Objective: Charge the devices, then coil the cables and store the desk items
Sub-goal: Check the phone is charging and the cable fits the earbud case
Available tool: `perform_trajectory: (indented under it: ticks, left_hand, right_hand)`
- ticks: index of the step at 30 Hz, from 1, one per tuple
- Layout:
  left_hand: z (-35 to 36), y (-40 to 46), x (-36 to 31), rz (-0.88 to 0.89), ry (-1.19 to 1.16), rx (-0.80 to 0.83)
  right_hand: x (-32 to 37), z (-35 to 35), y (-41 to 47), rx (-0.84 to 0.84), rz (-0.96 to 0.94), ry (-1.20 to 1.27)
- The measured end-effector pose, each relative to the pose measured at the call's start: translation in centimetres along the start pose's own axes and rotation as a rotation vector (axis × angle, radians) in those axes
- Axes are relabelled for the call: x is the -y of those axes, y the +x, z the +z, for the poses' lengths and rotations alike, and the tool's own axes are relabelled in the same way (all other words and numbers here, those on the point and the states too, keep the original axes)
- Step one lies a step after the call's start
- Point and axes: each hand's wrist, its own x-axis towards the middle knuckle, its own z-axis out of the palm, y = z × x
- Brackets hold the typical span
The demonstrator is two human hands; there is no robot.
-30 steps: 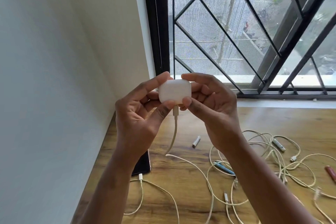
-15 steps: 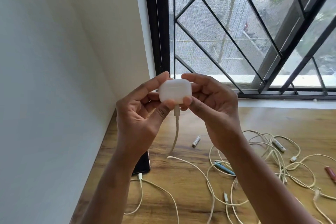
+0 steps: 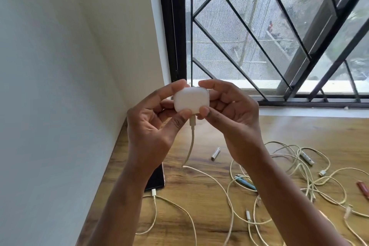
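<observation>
Both hands are raised above the wooden surface (image 3: 279,132), in front of the window (image 3: 259,26), and between them sits a small white case (image 3: 191,99). The left hand (image 3: 153,126) pinches it from its own side, forefinger laid over the top and thumb tucked under the lower edge. The right hand (image 3: 233,118) mirrors that, its grip curled round the other end with the thumb tip pressed against the bottom near the port. A white cable (image 3: 191,142) is plugged into the underside of the case and hangs straight down between the wrists, then curves off across the surface.

Down on the surface, close to the wall (image 3: 60,86), a dark phone (image 3: 156,179) lies flat, partly hidden by the left forearm, with a second cable (image 3: 171,205) plugged into its near end and looping toward the front edge. To the right lies a loose tangle of pale cables (image 3: 299,181), several plugs showing among them. A battery (image 3: 215,154) lies by itself near the hanging cable, and another battery (image 3: 307,158) rests in the tangle. A blue pen (image 3: 244,181) pokes out beside the right forearm, and a red pen (image 3: 363,188) lies at the far right edge.
</observation>
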Motion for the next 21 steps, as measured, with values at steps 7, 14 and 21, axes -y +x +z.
perform_trajectory:
  ticks: [7, 14, 21]
  left_hand:
    - [-0.4, 0.0, 1.7, -0.090, 0.005, 0.013]
    - [-1.4, -0.4, 6.7, -0.222, 0.045, 0.060]
    - [-2.3, -1.7, 13.8, -0.333, 0.182, 0.077]
  right_hand:
    - [-1.7, -0.1, 0.0, -0.039, 0.061, -0.013]
    - [-6.4, -1.2, -0.1, -0.059, 0.190, -0.099]
    - [-13.3, -2.7, -1.0, -0.030, 0.329, -0.324]
